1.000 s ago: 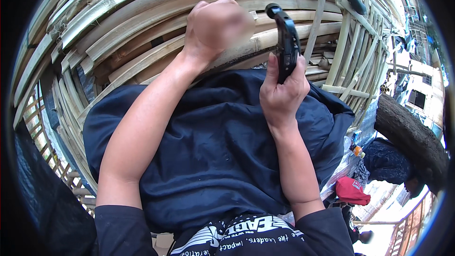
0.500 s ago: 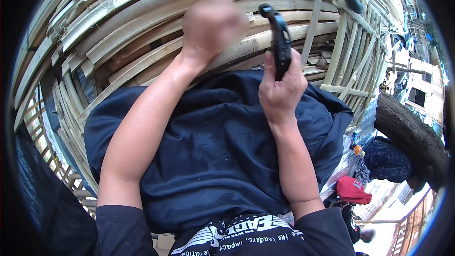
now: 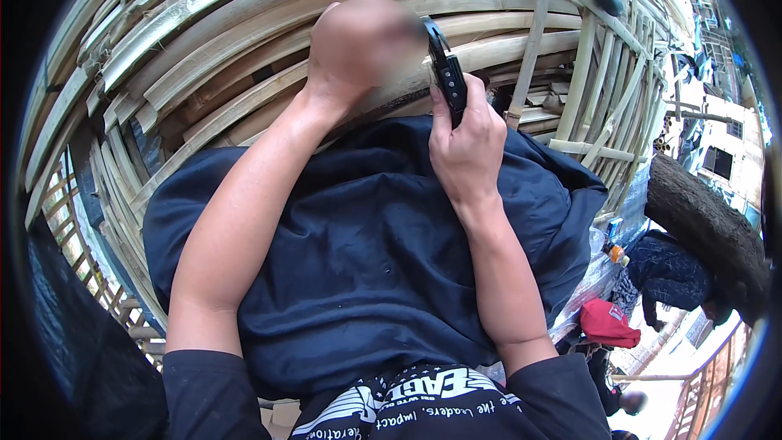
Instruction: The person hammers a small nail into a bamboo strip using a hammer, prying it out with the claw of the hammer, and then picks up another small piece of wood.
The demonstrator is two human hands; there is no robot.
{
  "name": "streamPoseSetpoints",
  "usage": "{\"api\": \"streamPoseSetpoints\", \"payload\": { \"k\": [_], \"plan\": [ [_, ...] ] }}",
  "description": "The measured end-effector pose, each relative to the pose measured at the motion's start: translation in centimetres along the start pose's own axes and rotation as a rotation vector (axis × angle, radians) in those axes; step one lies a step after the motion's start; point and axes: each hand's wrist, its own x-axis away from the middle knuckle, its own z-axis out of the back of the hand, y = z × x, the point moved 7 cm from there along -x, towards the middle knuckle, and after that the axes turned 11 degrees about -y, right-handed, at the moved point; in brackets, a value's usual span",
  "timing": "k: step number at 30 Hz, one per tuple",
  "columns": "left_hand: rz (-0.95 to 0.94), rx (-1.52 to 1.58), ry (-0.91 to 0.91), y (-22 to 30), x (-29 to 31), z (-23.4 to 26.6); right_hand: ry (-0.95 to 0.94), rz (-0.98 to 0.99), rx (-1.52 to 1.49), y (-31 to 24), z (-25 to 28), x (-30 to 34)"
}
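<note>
My left hand (image 3: 354, 49) is raised in front of the stacked bamboo, its rounded outline looking closed. A blur covers most of its fingers, so whatever they hold is hidden. Just to its right, my right hand (image 3: 468, 134) grips a black hand tool (image 3: 450, 85) with a curved upper end and a riveted handle. The thumb lies along one side of the handle and the fingers wrap the other. That upper end reaches the right edge of the blur; whether it touches anything there, I cannot tell. Dark blue cloth (image 3: 366, 253) spreads across my lap under both forearms.
Split bamboo strips (image 3: 236, 28) are piled across the far side, with a bamboo lattice (image 3: 615, 90) at the right. Further right are a tree trunk (image 3: 709, 216), a red cap (image 3: 609, 323), a small bottle (image 3: 617, 255) and another person in dark clothes (image 3: 668, 269).
My right hand has moved left with the black tool, bringing its curved end up to my left hand. The left hand has barely shifted.
</note>
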Motion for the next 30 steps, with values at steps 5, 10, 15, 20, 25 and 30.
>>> {"api": "streamPoseSetpoints", "payload": {
  "k": [5,10,15,20,25,30],
  "plan": [
    [-0.046,0.005,0.004,0.3,-0.2,0.0,0.117,0.020,-0.117,-0.5,1.9,0.4],
    [-0.030,0.018,0.006,0.0,0.0,0.0,0.106,0.006,-0.094,-0.1,1.6,0.4],
    [-0.030,0.009,-0.005,0.3,-0.1,-0.1,0.205,0.039,-0.187,-0.3,2.6,0.7],
    [0.010,0.034,-0.018,-0.1,0.1,-0.2,0.105,0.027,-0.071,-0.4,1.7,0.6],
    [-0.031,0.022,0.007,0.0,-0.1,-0.2,0.011,0.011,0.028,-0.3,0.9,0.0],
    [-0.001,0.003,-0.026,0.4,0.0,-0.1,0.219,0.045,-0.173,-0.7,2.5,0.9]
  ]
}}
